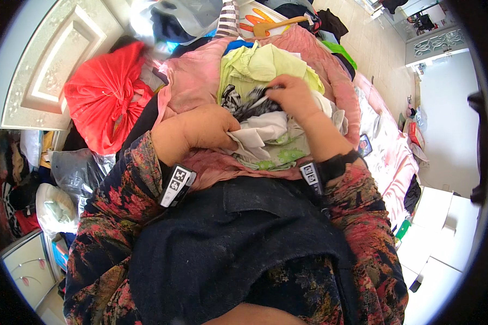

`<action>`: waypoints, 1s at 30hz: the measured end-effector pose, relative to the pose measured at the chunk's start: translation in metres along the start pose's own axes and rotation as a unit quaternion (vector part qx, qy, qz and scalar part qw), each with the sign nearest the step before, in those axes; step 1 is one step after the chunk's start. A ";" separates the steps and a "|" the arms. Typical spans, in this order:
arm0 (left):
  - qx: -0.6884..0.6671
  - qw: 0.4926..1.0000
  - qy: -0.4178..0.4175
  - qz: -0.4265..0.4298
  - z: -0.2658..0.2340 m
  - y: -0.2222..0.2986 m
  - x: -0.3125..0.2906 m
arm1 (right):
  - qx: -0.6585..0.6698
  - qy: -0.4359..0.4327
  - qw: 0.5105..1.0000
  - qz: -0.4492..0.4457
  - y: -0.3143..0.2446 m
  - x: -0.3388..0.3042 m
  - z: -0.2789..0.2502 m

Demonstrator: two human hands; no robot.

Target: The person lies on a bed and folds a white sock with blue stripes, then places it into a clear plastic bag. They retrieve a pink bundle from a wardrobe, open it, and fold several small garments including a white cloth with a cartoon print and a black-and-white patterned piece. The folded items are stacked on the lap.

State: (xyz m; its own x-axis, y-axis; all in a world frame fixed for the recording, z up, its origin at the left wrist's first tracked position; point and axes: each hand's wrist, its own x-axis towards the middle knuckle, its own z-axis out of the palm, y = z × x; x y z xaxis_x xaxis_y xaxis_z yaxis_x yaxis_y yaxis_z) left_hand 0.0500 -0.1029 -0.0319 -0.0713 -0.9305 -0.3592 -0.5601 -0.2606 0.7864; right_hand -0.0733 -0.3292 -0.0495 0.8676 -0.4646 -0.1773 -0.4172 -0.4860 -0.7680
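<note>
A pile of clothes lies in front of me on a wrinkled pink cloth (192, 73). My left hand (203, 129) has its fingers closed on the edge of a white cloth (260, 130) at the near side of the pile. Just beyond it, my right hand (291, 96) pinches a black-and-white patterned garment (249, 103) from above. Behind both hands lies a lime-green garment (271, 65). Under the white cloth shows a pale fabric with green flowers (279, 157). The lower parts of these pieces are hidden in the pile.
A knotted red bag (106, 97) stands at the left beside a white panelled door (59, 59). At the far side lie a wooden hanger (276, 24) and a striped cloth (228, 19). Clear plastic bags (73, 173) sit at the lower left. Dark cloth (238, 233) covers my lap.
</note>
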 end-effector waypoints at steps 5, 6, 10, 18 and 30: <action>0.026 0.999 -0.028 0.011 -0.002 0.011 0.005 | 0.373 0.080 0.924 -0.020 -0.015 0.001 -0.068; 0.039 0.999 -0.033 0.006 -0.003 0.012 0.006 | 0.414 0.061 0.908 -0.023 -0.019 -0.001 -0.078; 0.024 1.000 0.014 -0.006 -0.004 0.011 0.006 | 0.470 0.109 0.876 0.017 -0.038 -0.009 -0.096; -0.018 0.996 0.047 0.068 0.003 -0.003 0.015 | 0.483 0.091 0.869 -0.059 -0.059 -0.037 -0.127; -0.294 0.942 0.159 0.035 0.009 0.011 0.022 | 0.445 0.002 0.885 -0.139 -0.110 -0.081 -0.115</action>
State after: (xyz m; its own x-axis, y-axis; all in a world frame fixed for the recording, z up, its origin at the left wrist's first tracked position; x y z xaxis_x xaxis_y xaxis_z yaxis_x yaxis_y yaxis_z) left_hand 0.0353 -0.1238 -0.0359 0.2127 -0.9563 -0.2007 -0.0030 -0.2060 0.9785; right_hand -0.1285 -0.3231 0.1197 0.9015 -0.4220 0.0955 0.1919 0.1920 -0.9625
